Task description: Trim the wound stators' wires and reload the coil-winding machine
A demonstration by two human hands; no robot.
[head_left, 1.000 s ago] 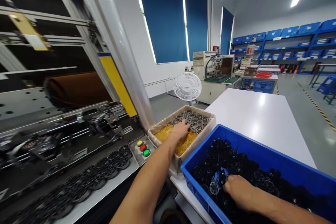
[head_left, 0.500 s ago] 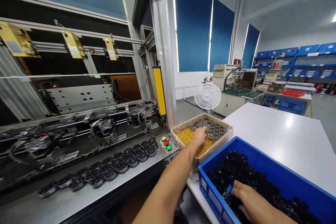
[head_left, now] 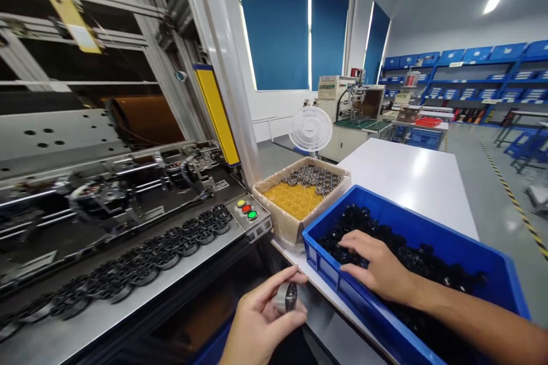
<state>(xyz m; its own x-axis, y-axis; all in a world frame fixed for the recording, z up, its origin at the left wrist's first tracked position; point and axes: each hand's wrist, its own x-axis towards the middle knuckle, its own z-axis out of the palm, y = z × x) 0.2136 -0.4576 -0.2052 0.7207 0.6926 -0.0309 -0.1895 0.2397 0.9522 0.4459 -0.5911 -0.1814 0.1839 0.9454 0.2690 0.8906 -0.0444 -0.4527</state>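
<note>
My left hand is closed around a small motor stator core, a silvery ring with dark spokes inside, held in front of the workbench. My right hand reaches into a blue plastic bin, over a heap of small black plastic parts. Its thumb and fingers are spread, and nothing shows between them. Beyond the bin stands a lined cardboard box with more grey stator cores lying on a yellow layer.
Rows of round stators with black parts lie along the machine's metal ledge. A button panel with yellow, red and green buttons sits at its end. A white fan and a white table stand behind.
My left hand has come back from the cardboard box with a stator core. My right hand has lifted and opened within the bin. The view has turned right.
</note>
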